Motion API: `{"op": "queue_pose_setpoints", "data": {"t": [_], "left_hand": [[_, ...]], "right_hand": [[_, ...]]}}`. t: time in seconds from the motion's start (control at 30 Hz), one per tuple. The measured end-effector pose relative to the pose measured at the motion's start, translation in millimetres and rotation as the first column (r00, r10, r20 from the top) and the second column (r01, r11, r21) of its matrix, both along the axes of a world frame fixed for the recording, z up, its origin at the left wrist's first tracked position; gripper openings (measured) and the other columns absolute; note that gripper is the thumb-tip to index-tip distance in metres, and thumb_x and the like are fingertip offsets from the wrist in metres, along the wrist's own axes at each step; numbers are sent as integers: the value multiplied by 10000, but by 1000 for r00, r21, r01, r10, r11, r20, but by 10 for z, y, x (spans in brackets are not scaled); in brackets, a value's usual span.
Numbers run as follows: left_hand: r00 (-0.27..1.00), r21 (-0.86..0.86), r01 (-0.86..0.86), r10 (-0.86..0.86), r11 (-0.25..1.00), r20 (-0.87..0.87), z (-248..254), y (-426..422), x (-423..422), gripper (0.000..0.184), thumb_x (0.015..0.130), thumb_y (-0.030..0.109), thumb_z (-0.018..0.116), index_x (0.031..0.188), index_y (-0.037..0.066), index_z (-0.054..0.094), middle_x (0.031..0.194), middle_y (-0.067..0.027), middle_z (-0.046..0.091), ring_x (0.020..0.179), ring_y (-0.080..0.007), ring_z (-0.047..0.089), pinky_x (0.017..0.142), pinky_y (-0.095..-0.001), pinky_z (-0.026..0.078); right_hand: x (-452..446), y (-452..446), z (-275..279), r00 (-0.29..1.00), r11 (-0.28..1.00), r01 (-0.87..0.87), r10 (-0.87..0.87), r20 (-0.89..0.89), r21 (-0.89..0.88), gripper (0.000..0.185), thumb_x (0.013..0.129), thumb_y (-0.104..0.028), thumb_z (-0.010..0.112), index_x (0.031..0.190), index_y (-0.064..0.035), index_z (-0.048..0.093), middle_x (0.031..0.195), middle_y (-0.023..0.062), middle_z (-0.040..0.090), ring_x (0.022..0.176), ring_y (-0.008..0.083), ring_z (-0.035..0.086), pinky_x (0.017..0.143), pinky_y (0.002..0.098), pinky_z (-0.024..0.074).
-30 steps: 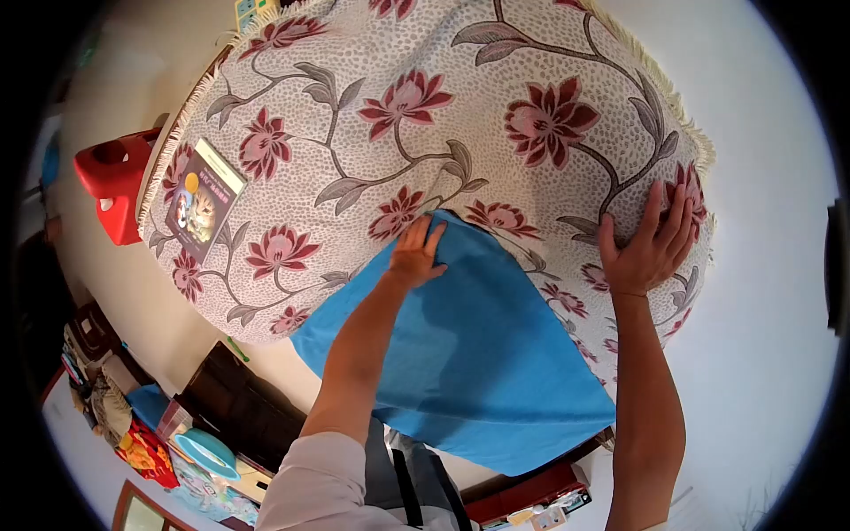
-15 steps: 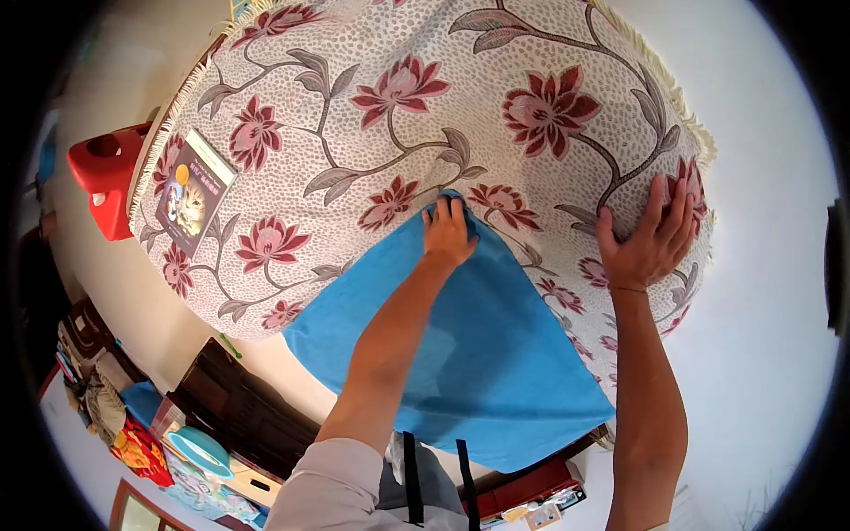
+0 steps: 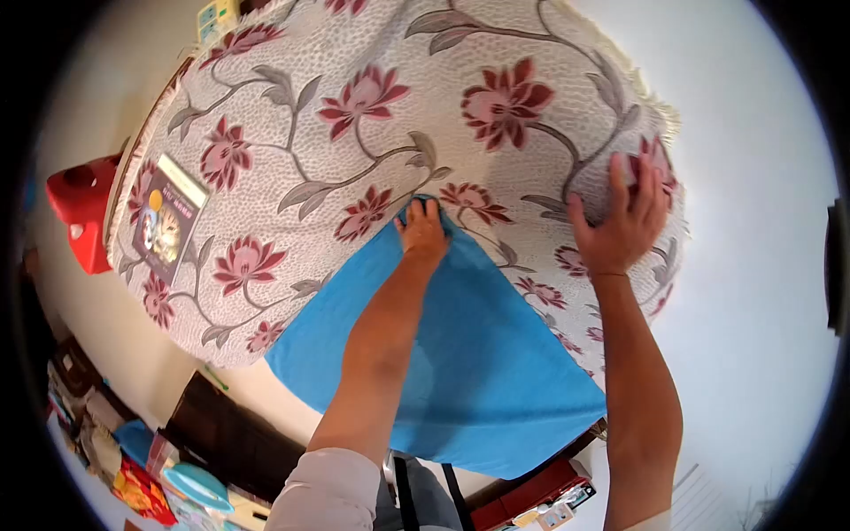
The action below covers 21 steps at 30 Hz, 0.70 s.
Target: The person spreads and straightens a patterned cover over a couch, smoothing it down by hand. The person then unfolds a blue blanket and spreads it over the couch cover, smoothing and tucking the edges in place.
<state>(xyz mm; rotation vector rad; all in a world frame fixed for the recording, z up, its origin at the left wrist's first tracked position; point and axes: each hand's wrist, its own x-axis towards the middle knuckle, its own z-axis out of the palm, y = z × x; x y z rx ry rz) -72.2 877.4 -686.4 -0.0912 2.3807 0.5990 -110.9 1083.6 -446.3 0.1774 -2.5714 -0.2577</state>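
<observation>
A blue cloth [image 3: 478,354] lies over the near edge of the table, its pointed corner on the flowered tablecloth [image 3: 354,168] and its wide part hanging down toward me. My left hand [image 3: 423,232] is at that corner, fingers bent and pressed on the fabric, which bunches slightly around the fingertips. To the right, my right hand [image 3: 622,221] rests on the tablecloth near its fringed edge, fingers spread, holding nothing.
A book with a cat on its cover [image 3: 168,221] lies at the table's left side. Beyond that edge stands a red plastic object [image 3: 84,212]. Dark furniture [image 3: 230,434], a light blue basin [image 3: 197,487] and piled fabrics [image 3: 137,487] are at the lower left.
My left hand has moved up to the blue cloth's corner, and its fingers have bent there. My right hand stays on the tablecloth. The whole view has shifted somewhat.
</observation>
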Motion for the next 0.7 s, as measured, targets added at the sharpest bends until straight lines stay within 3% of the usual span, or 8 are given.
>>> {"op": "queue_pose_setpoints", "data": {"t": [0.13,0.27,0.37,0.47,0.53,0.6,0.7], "left_hand": [[999,-16,36,-36,999,18,-41,62,50,824,843,420,778,1443,119,300,1547,-157,292,1471,-330,291,1176,-574,277],[972,-38,74,-64,997,224,74,28,-209,862,839,444,781,1454,92,290,1528,-108,295,1464,-295,298,1183,-533,303],[964,-74,104,-82,992,255,11,78,-260,933,853,493,752,1519,85,243,1582,-133,257,1469,-316,304,1183,-561,277],[988,-43,83,-76,996,138,62,21,-153,839,860,402,759,1477,80,291,1521,-138,324,1444,-328,323,1176,-561,292],[995,6,36,-36,999,-89,10,3,133,795,869,363,743,1472,68,317,1502,-160,349,1434,-348,334,1180,-575,268],[930,107,10,30,994,-366,-106,-37,381,666,904,268,679,1451,42,374,1486,-198,388,1429,-376,341,1194,-570,223],[855,212,118,10,970,-519,-120,-332,852,614,925,220,632,1452,30,382,1492,-198,403,1439,-376,331,1200,-548,218]], "right_hand": [[64,-44,256,994,997,8,0,112,-71,620,784,-423,748,1352,-217,613,1478,106,480,1358,337,440,1116,548,293],[29,57,734,976,1000,23,-23,215,4,629,824,-383,725,1398,-181,564,1495,117,457,1373,352,416,1142,551,256],[-20,204,487,976,996,28,-9,216,-84,662,825,-391,713,1427,-178,537,1506,125,445,1366,371,418,1147,548,259],[-95,288,323,994,997,-23,30,109,-69,690,795,-397,700,1427,-172,540,1495,134,470,1349,384,438,1126,528,299],[-57,296,361,994,997,-24,32,105,-73,701,769,-410,694,1417,-182,553,1485,138,486,1343,376,449,1106,517,327],[-39,345,300,996,999,-7,11,90,-48,702,766,-427,691,1414,-192,557,1485,137,486,1340,369,453,1104,515,330],[-48,369,273,997,999,-17,21,71,-50,709,766,-456,687,1417,-210,555,1485,129,487,1341,355,457,1108,512,329]]}}
